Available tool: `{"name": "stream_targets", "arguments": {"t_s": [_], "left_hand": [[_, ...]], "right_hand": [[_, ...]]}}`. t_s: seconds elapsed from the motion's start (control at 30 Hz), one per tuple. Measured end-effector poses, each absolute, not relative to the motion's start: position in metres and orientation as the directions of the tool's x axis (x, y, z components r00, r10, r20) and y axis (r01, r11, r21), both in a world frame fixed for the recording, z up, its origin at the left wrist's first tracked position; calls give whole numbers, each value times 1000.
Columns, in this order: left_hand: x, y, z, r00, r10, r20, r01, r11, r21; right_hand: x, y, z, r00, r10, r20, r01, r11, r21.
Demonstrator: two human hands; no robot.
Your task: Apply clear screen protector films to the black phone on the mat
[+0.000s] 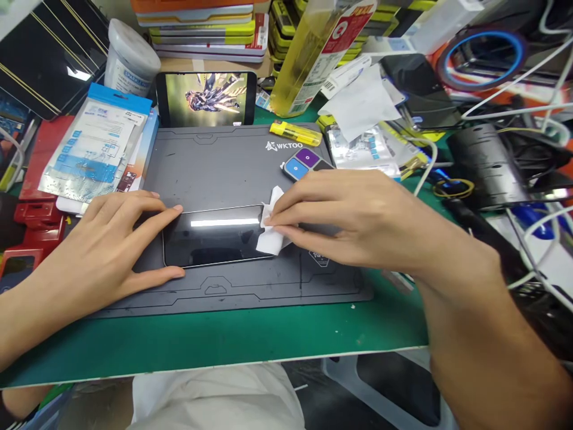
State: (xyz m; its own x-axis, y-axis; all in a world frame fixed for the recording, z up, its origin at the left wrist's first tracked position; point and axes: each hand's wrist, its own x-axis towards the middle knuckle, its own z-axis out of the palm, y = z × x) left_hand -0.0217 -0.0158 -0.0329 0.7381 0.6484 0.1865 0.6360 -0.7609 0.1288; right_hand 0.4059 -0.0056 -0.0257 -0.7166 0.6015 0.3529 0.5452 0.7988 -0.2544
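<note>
A dark smartphone (215, 242) lies flat, screen up, on a grey work mat (201, 173); a bright strip of light reflects off its glass. My left hand (110, 245) steadies its left end, with index finger and thumb set at the two corners. Between pinched fingertips, my right hand (340, 218) has a crumpled white wipe (271, 239) pressed against the phone's right end. That end is partly hidden under the wipe and fingers. Just behind the right hand sits a small device with blue and purple squares (302, 164).
A second phone with a lit picture (215, 98) leans at the mat's back edge, near a yellow lighter (295, 132) and a bottle of yellow liquid (313, 60). Plastic packets (101, 143) and a white tub (129, 60) stand left. White cables (537, 239) and tools crowd the right.
</note>
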Motion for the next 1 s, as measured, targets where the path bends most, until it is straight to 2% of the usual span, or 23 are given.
{"name": "stream_targets", "arguments": {"t_s": [0.23,0.37,0.5,0.63,0.77,0.9,1.0], "left_hand": [[-17,-18,-32,775,594,215,601,-799,39],[-14,-20,-34,775,601,194,602,-796,64],[-11,-25,-34,755,631,180,612,-776,153],[-6,-29,-37,748,641,172,621,-767,161],[-2,-30,-41,747,641,176,632,-767,114],[-1,-28,-40,776,618,124,624,-782,-4],[-3,-27,-35,785,596,172,606,-795,-9]], "right_hand": [[400,-13,-20,-752,553,358,510,833,-216],[393,-14,-20,-776,537,331,493,844,-212],[383,-16,-34,-765,488,421,427,873,-236],[371,-21,-51,-741,488,462,404,873,-274],[367,-21,-64,-742,438,508,363,899,-245],[364,-16,-66,-721,435,539,366,900,-237],[355,-21,-56,-731,368,575,355,924,-139]]}}
